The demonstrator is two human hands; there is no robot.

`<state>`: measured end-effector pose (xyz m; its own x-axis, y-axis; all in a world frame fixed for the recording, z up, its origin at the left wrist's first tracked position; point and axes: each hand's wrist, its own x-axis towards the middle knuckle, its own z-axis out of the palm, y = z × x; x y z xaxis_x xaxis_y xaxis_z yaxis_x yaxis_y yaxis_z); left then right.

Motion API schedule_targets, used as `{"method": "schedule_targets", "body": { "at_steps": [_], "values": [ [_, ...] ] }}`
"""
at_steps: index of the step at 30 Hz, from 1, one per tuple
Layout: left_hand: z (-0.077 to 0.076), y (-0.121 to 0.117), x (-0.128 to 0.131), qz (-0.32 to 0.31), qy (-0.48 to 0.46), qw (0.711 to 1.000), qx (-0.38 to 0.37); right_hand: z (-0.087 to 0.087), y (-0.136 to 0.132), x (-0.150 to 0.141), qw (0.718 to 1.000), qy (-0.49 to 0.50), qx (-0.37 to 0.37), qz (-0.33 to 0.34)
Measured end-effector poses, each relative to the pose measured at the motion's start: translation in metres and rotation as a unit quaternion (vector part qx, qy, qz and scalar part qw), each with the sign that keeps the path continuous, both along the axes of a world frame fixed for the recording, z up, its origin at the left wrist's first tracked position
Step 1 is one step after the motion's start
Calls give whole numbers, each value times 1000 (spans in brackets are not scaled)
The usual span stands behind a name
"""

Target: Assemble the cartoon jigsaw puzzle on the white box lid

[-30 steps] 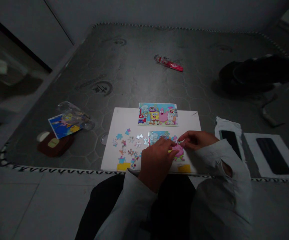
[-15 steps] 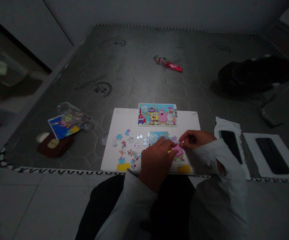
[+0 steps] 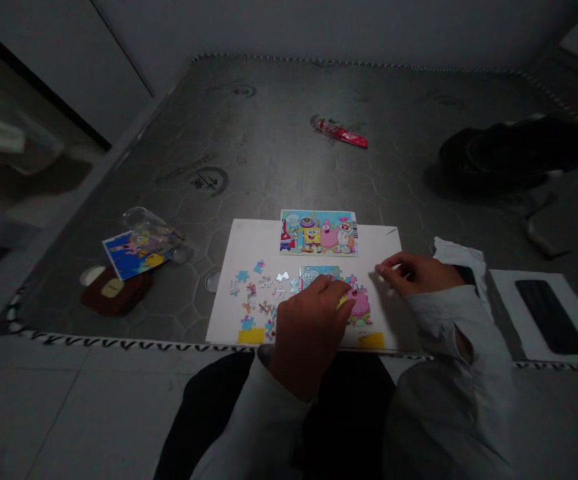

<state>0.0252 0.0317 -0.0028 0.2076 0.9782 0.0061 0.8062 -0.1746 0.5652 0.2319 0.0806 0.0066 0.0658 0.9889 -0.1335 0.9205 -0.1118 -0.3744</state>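
A partly joined jigsaw puzzle [image 3: 361, 303] with a pink cartoon figure and a pale blue upper part lies on a white board [image 3: 383, 243]. My left hand [image 3: 311, 327] rests over the puzzle's left and lower part and covers much of it. Its thumb and index finger are apart, at the pink figure. Just right of the puzzle, above the board, is my right hand [image 3: 411, 273], thumb and index fingertips pinched together; anything between them is too small to make out. Loose puzzle pieces [image 3: 243, 275] are scattered on the board's left side. A printed picture card [image 3: 319, 233] lies along the far edge.
Left of the board are a clear plastic bottle [image 3: 151, 227], a blue picture card [image 3: 131, 260] and a brown case [image 3: 119, 293]. Phones [image 3: 551, 317] lie on white sheets at right. Farther back are a red wrapper [image 3: 341, 133] and a black bag [image 3: 513, 150].
My right hand has moved away from the puzzle, to the right and slightly up, fingertips still pinched. My left hand stays over the puzzle. The whole view has shifted slightly.
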Motion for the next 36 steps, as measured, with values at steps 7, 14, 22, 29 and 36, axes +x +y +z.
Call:
{"method": "schedule_targets", "body": {
  "at_steps": [7,14,22,29,36],
  "values": [
    [29,11,-56,115,52,991,33,0,-1,-2,1000,10,15,14],
    [35,19,-108,211,103,972,-17,0,-3,-9,999,-2,32,24],
    [31,19,-137,263,123,954,-70,4,-4,-32,998,6,43,35],
    [33,18,-137,255,95,958,-91,7,-4,-39,998,15,33,43],
    [34,17,-142,266,86,956,-91,4,-2,-37,997,35,44,53]
  ]
}}
